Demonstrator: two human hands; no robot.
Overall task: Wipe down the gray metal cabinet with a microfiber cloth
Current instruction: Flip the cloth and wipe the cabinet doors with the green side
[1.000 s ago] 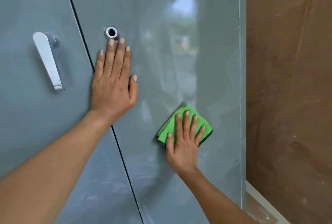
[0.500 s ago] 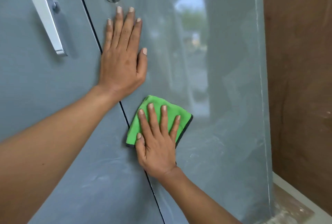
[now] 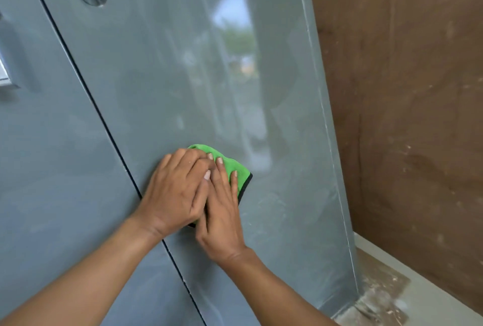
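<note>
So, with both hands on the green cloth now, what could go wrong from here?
The left hand lies over the right hand on the green cloth, so neither braces the cabinet door; a hard push might flex or rattle it. The cloth sits near the door seam, where its edge could catch. Faint smears lower on the panel could be missed.

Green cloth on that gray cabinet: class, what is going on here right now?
A person is wiping the right-hand door of a gray metal cabinet. Both hands are on a folded green microfiber cloth, pressing it against the door just right of the seam between the doors. The left hand partly overlaps the right hand. Streaks and smudges show on the panel below the cloth.
</note>
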